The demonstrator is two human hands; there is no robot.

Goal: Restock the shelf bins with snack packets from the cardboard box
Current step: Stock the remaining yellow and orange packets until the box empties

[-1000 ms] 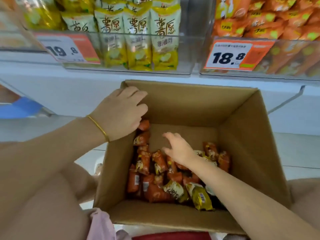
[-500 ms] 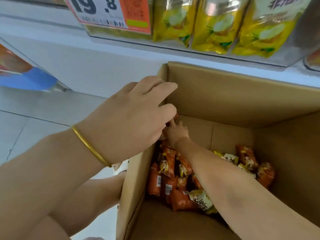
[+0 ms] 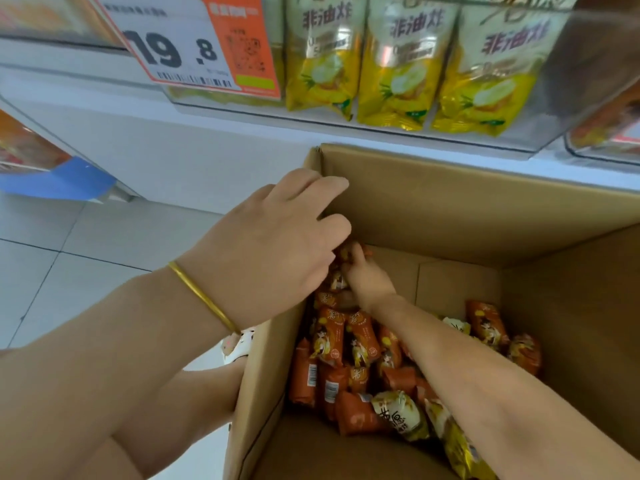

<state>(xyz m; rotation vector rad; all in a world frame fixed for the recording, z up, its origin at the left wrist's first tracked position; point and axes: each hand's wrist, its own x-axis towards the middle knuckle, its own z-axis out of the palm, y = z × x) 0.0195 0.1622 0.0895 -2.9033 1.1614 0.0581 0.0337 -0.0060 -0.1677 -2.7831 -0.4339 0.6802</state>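
Observation:
An open cardboard box [image 3: 450, 209] stands below the shelf. Orange snack packets [image 3: 360, 341] lie heaped along its left side, with a few yellow packets [image 3: 398, 414] at the near edge of the heap. My left hand [image 3: 277, 244], a gold bangle on its wrist, holds the top edge of the box's left wall near the far corner, fingers curled over it. My right hand [image 3: 367, 278] is deep in that far-left corner and grips an orange packet [image 3: 351, 252], partly hidden behind my left hand.
Just above the box is a clear shelf bin [image 3: 519, 147] with upright yellow packets [image 3: 398, 64] and a 19.8 price tag [image 3: 180, 46]. Another bin with orange packets [image 3: 616, 129] shows at the right edge. Tiled floor [image 3: 69, 244] lies left, with my sandalled foot [image 3: 239, 344] beside the box.
My view has dropped and moved closer to the box. My right hand has reached from the middle of the packet heap into the far-left corner and closed on a packet. My left hand stays on the edge.

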